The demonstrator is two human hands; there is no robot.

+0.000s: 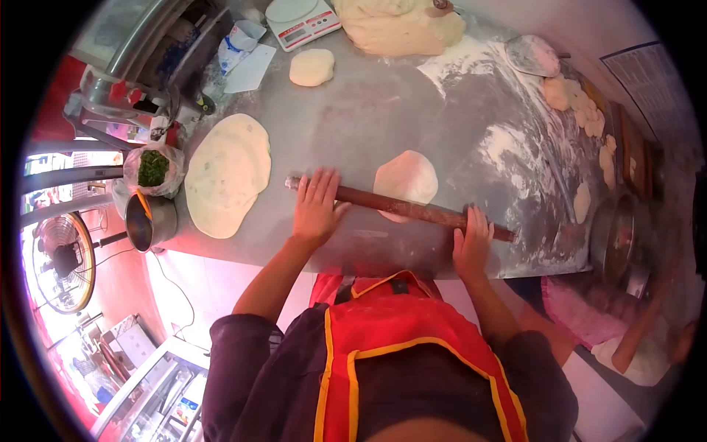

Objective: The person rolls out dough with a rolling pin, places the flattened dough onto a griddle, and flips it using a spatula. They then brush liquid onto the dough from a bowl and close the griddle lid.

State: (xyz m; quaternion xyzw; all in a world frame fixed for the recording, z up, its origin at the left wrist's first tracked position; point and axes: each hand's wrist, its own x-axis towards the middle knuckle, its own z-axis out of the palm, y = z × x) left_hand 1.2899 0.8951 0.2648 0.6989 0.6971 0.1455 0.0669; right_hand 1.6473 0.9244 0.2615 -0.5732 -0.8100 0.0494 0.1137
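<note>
Red cloth with yellow edging forms the apron (pixel 412 324) nearest the camera, its lower part cut off by the frame. Beyond it, two hands rest on one long brown wooden rolling pin (pixel 405 209): the left hand (pixel 317 206), slightly blurred, lies over it with fingers extended, near its left end; the right hand (pixel 473 239) has its fingers over it, near the other end. Beneath the pin, on the grey floured table (pixel 353 125), sits one thin, pale cream dough disc (pixel 407 177), smooth and unevenly round, its middle partly hidden. To the left lie overlapping flat cream dough sheets (pixel 228 177), at least two; the exact count is unclear. Farther off are one small rounded dough lump (pixel 311 68), one white digital scale (pixel 302 22) with an unreadable display, and one large pale dough mass (pixel 398 28), cut off at the top. Small dough pieces at the far right crowd together too closely to count.
</note>
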